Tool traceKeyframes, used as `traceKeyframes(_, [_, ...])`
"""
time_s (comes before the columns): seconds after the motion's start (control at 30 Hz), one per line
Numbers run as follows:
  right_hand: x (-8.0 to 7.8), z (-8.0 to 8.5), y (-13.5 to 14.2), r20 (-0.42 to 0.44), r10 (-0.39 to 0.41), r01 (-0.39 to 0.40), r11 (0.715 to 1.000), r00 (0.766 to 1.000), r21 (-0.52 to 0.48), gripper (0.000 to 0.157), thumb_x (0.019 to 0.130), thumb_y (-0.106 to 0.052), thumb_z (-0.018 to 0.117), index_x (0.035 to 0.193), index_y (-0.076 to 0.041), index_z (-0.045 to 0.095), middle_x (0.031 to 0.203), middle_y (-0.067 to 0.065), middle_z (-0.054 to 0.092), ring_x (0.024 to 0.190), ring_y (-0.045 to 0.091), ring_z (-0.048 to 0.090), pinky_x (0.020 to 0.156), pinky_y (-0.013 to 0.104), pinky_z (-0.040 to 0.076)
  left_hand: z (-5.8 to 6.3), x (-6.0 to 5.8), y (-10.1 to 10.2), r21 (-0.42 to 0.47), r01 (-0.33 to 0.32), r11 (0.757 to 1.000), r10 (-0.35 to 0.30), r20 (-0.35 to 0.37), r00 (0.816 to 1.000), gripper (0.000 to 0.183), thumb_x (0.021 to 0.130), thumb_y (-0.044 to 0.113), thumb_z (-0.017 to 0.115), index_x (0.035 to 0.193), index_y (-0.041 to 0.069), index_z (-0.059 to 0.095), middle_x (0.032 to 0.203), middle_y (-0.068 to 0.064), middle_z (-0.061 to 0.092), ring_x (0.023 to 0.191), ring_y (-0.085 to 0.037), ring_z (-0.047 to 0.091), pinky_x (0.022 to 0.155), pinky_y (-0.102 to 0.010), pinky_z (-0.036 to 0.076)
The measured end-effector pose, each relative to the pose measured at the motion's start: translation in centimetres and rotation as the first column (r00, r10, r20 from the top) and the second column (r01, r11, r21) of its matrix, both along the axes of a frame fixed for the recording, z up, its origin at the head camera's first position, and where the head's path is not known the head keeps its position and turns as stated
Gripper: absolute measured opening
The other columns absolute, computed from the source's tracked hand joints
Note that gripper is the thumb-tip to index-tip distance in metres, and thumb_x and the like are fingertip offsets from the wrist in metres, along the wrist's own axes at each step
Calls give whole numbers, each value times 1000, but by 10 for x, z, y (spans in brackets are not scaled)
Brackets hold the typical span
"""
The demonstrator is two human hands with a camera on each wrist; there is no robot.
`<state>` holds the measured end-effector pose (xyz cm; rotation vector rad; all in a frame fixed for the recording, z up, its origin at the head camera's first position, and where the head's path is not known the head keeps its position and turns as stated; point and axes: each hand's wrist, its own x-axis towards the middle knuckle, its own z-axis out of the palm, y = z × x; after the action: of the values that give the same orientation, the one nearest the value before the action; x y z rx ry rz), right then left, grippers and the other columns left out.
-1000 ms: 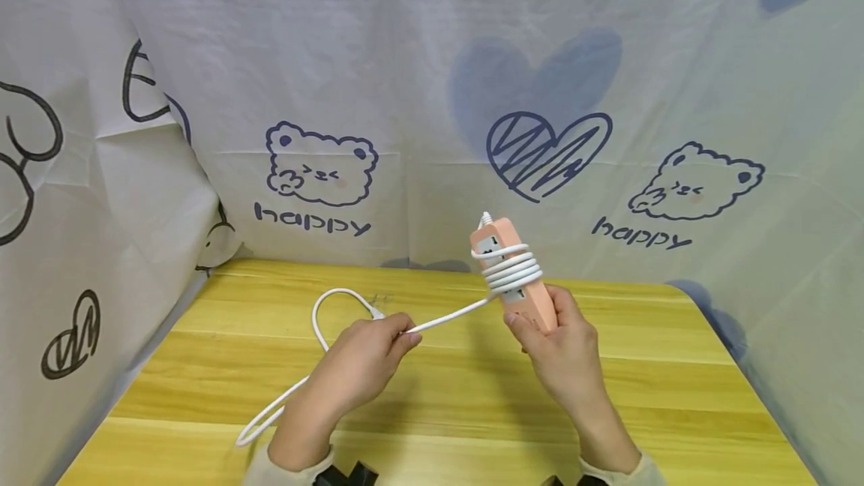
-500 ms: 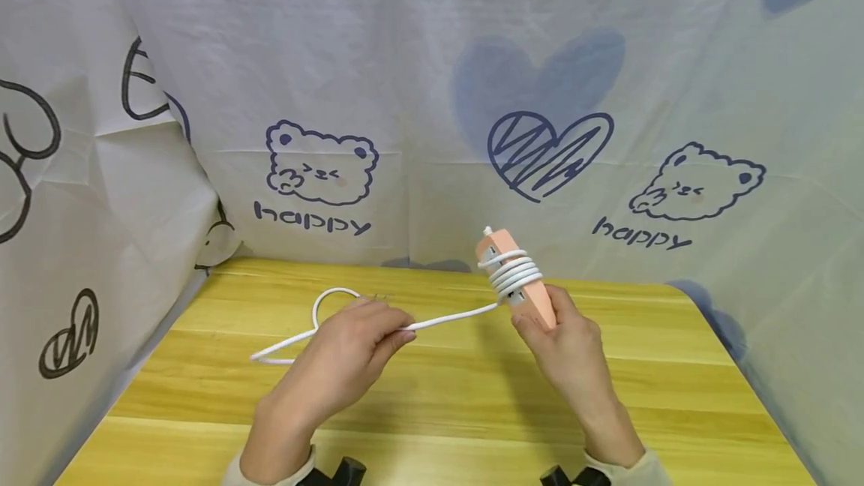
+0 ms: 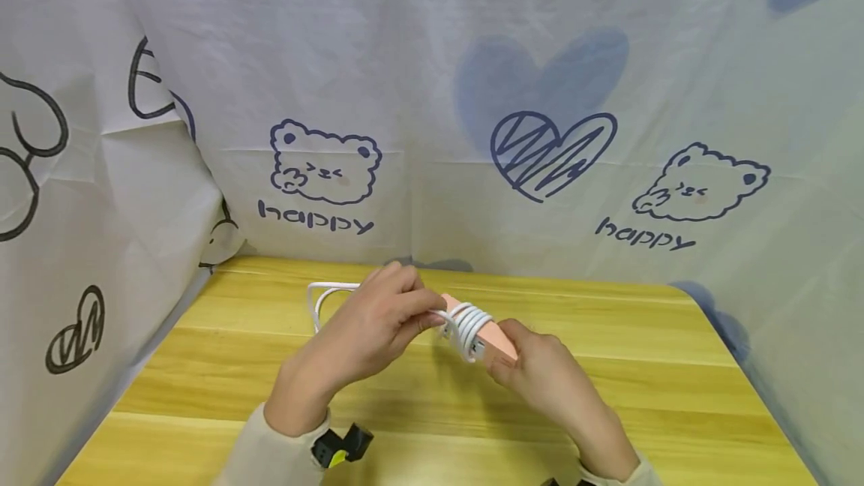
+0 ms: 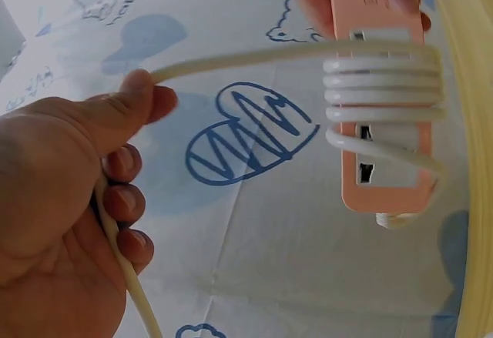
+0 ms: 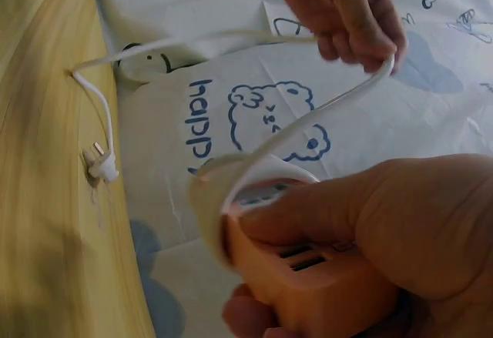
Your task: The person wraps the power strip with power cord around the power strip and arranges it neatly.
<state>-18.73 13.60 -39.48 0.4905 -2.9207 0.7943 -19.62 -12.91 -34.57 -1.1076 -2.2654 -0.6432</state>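
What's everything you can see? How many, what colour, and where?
Wooden table: 1, yellow, across the bottom.
Printed cloth backdrop: count unclear, pale with blue drawings, behind the table.
Bear drawings: 2 whole, dark blue, on the backdrop.
Scribbled hearts: 2, dark, back and far left.
Power strip: 1, peach-pink, held above the table.
Power cord: 1, white, wound around the power strip.
Plug: 1, white, on the table.
Wrist devices: 2, black, at the wrists.
Sleeves: 2, cream, bottom edge.
Left hand: 1, its fingers pinching the power cord.
Right hand: 1, gripping the power strip.
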Motion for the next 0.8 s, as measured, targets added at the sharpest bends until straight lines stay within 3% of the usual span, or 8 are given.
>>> traceKeyframes(0.1, [3,0,1,5,74,-75,997,997,23,34,86,-20,83,117,-17,69,80,-6,66,67,10,55,60,31,46,3,-7,3,-27,21,999,-20,41,999,8,99,24,74,104,20,78,85,10,50,82,-11,41,77,-28,37])
traceKeyframes(0.2, [4,0,3,62,191,-191,982,980,-2,33,87,-18,82,117,-21,69,81,-10,65,68,7,55,61,28,46,4,-15,7,-40,52,998,-50,68,996,9,99,26,74,105,20,78,85,9,51,84,-11,43,78,-29,38])
traceKeyframes(0.33, [7,3,6,145,358,-352,934,923,-63,37,87,-17,82,120,-26,69,84,-14,64,69,3,55,62,25,47,1,-26,9,-51,104,993,-98,119,988,9,99,26,74,105,20,78,86,9,52,86,-11,46,79,-29,41])
traceKeyframes(0.43, [9,7,8,159,447,-434,894,880,-108,38,86,-18,83,120,-29,70,84,-16,63,70,1,56,63,23,49,-2,-32,8,-40,137,990,-125,218,968,10,100,26,73,106,20,78,88,9,53,87,-10,48,79,-29,44])
traceKeyframes(0.57, [11,12,13,179,522,-490,850,834,-194,37,87,-19,83,119,-31,69,85,-15,65,70,0,57,64,23,51,-5,-37,5,25,140,990,-138,406,903,13,102,27,70,110,20,78,92,9,54,87,-9,49,77,-28,46])
traceKeyframes(0.7, [11,14,16,188,583,-524,802,790,-287,37,91,-27,83,125,-31,68,90,-12,68,70,0,60,63,24,54,-11,-42,5,136,129,982,-183,554,812,13,104,28,68,109,21,77,94,6,57,84,-12,52,74,-28,47])
traceKeyframes(0.8, [11,14,18,158,616,-538,765,772,-355,38,93,-28,82,128,-28,67,91,-10,70,71,1,61,62,25,55,-17,-45,6,245,108,963,-243,630,738,7,104,24,69,107,20,74,98,4,64,88,-13,59,78,-28,52])
